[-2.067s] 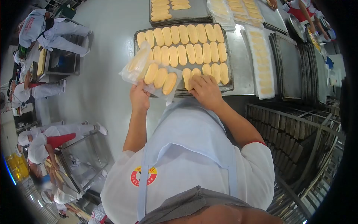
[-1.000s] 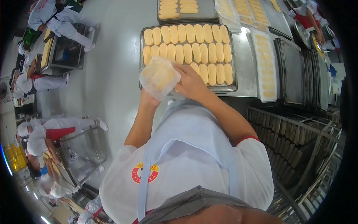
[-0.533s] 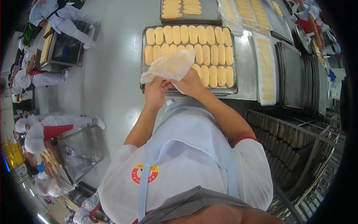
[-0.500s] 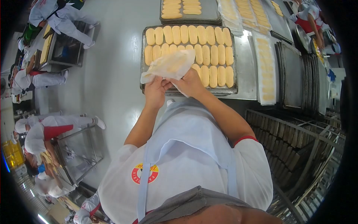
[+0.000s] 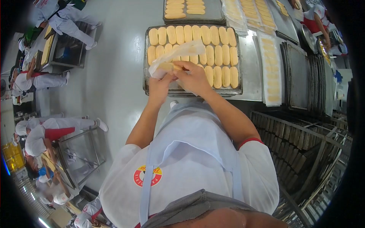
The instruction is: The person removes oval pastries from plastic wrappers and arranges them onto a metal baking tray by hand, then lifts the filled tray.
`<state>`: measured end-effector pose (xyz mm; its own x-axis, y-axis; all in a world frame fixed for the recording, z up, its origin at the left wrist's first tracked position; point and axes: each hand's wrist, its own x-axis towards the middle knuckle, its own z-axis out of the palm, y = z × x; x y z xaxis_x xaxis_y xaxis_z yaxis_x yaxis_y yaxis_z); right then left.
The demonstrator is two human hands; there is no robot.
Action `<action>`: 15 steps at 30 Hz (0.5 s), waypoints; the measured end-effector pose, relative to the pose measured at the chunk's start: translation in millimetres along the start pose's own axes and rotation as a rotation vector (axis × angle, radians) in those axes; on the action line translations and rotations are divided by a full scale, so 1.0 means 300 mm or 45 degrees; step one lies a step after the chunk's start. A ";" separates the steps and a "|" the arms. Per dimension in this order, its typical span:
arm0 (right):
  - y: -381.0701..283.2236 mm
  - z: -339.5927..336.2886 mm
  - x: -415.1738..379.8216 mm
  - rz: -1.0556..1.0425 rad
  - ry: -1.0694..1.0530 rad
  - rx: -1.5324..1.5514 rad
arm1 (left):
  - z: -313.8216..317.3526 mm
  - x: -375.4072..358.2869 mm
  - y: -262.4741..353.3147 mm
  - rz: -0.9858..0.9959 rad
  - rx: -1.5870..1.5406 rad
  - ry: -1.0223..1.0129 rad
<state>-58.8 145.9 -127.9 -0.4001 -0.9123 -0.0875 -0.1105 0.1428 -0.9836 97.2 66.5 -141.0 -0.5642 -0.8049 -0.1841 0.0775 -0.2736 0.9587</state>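
My left hand (image 5: 159,86) is closed on a translucent white paper-like sheet (image 5: 186,49), which folds up and to the right in front of it. Close against it, my right hand (image 5: 194,79) has its fingers pinched at a yellow piece (image 5: 167,67) lying on the sheet, which looks like one of the long biscuits. Both hands meet above the near left part of a dark baking tray (image 5: 240,89). Rows of long, golden finger biscuits (image 5: 218,56) lie on that tray, and the sheet and hands hide some of them.
Another tray of biscuits (image 5: 195,7) lies beyond. To the right are paper strips with biscuits (image 5: 270,72) and upright stacked trays (image 5: 298,76). A metal rack (image 5: 300,148) stands lower right. Co-workers (image 5: 49,131) work at the left; another person (image 5: 316,17) is at upper right.
The sheet has folded back toward the upper right, showing the yellow piece on it. My right hand has shifted slightly left and its fingers now pinch at that piece.
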 end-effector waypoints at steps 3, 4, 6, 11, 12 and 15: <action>0.012 -0.012 0.007 0.114 0.025 0.070 | -0.014 0.002 -0.013 0.043 0.077 0.050; 0.087 -0.005 0.026 0.098 0.074 0.073 | -0.012 -0.003 -0.006 0.024 0.047 0.080; 0.107 -0.005 0.037 0.145 0.182 0.138 | -0.047 0.005 -0.060 0.095 -0.037 0.108; 0.042 -0.077 0.050 0.304 0.237 0.489 | -0.125 0.017 -0.094 -0.116 -0.740 0.234; 0.047 -0.095 0.054 0.309 0.251 0.507 | -0.135 0.018 -0.091 -0.171 -0.731 0.326; 0.066 -0.138 0.052 0.306 0.319 0.495 | -0.187 0.026 -0.084 -0.285 -0.736 0.530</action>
<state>-104.8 150.5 -142.1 -0.5835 -0.7445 -0.3243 0.3381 0.1405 -0.9306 137.1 37.5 -178.7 -0.2683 -0.7988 -0.5384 0.4819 -0.5952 0.6430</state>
